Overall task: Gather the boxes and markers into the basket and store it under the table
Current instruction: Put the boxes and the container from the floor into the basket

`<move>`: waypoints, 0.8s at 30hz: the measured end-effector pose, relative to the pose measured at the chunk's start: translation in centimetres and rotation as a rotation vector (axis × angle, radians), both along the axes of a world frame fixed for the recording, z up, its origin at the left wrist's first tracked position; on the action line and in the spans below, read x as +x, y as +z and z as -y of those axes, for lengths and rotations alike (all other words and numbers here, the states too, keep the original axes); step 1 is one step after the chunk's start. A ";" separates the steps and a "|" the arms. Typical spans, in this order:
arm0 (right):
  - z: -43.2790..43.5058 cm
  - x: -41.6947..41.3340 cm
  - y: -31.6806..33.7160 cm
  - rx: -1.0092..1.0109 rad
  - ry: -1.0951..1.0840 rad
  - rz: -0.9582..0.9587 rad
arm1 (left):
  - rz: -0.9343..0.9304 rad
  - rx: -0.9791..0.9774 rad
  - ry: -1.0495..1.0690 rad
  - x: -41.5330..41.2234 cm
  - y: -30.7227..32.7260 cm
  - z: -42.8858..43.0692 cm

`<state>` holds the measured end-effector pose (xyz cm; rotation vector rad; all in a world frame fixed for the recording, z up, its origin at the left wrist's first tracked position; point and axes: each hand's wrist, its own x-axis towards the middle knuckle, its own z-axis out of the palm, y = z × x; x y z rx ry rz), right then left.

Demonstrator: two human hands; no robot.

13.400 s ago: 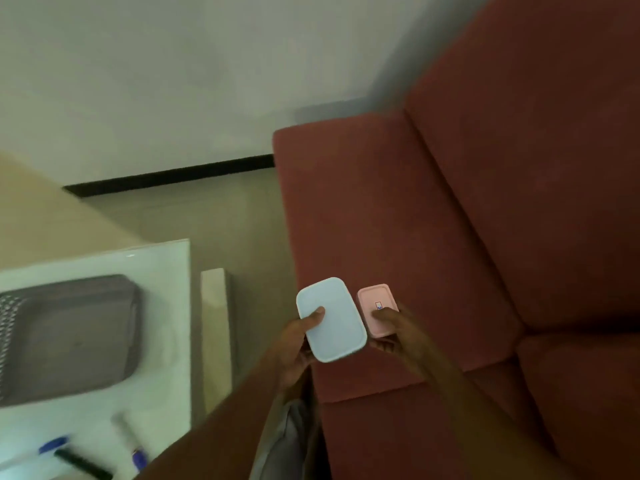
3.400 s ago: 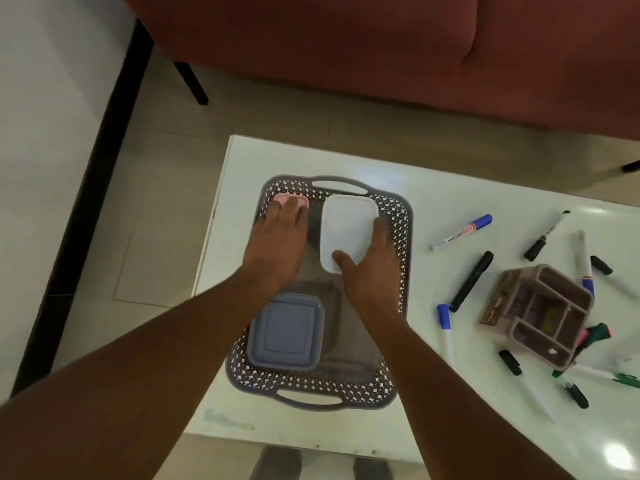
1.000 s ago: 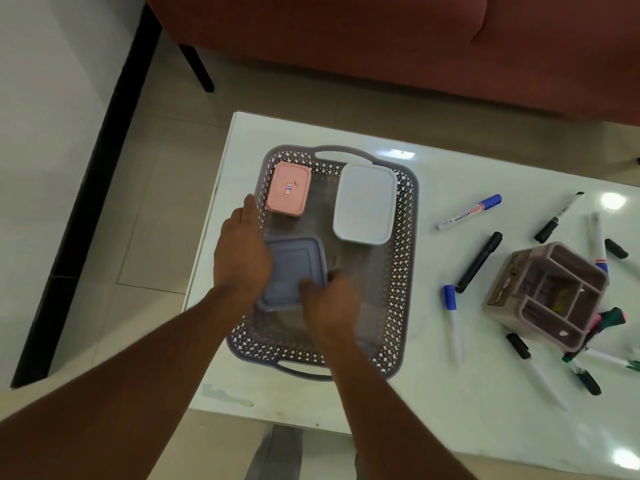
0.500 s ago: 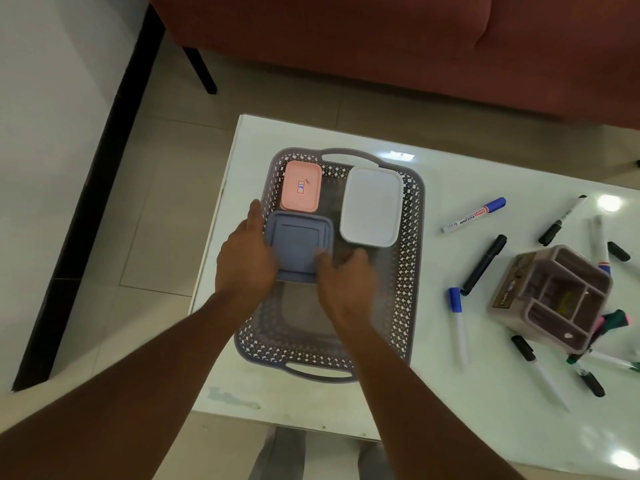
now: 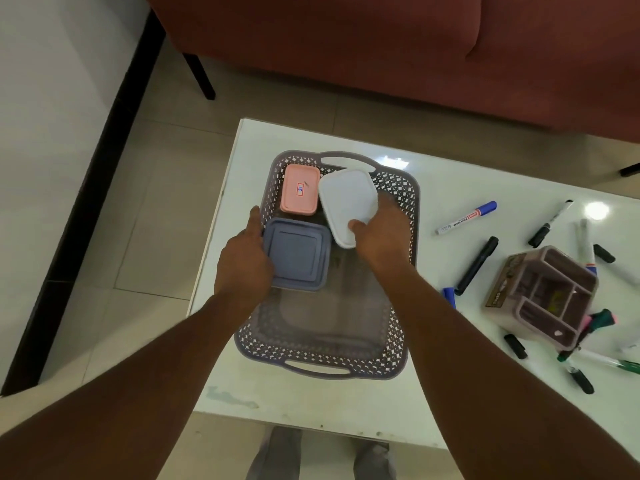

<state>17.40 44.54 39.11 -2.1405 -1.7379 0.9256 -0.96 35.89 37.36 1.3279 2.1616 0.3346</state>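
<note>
While three boxes sit in the far half of the basket on the table, the person squares them up: the right hand grips the white box, thumb on its lid, its near end seemingly lifted; the left hand clasps the blue box's left edge beside the pink box. Packing them tightly at the far end would likely leave the near half free for the markers, scattered right of the basket around an organiser.
</note>
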 end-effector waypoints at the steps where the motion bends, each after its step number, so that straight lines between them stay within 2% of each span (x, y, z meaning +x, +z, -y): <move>1: -0.3 0.2 0.1 0.001 0.007 0.004 | 0.006 -0.001 0.001 -0.1 0.0 0.0; 3: -0.8 0.8 0.7 0.028 0.035 0.032 | 0.012 -0.010 -0.003 -0.3 0.0 0.0; 8: -1.2 1.6 1.7 0.261 0.235 0.212 | 0.004 -0.015 -0.012 -0.3 0.0 0.0; 10: -1.0 1.1 1.4 0.205 0.310 0.247 | 0.007 -0.015 -0.012 -0.4 -0.1 0.0; 13: -1.7 1.1 0.5 -0.021 0.425 0.384 | -0.012 -0.026 -0.028 -0.5 -0.1 0.0; 18: -3.9 3.3 0.4 0.085 0.695 0.380 | -0.006 -0.046 -0.032 -0.3 0.1 0.1; 21: -3.7 3.8 -0.2 0.107 0.649 0.353 | -0.009 -0.038 -0.022 -0.1 -0.1 0.0; 24: -0.5 2.8 -0.9 0.278 0.469 0.408 | -0.007 -0.006 0.000 0.2 -0.2 0.0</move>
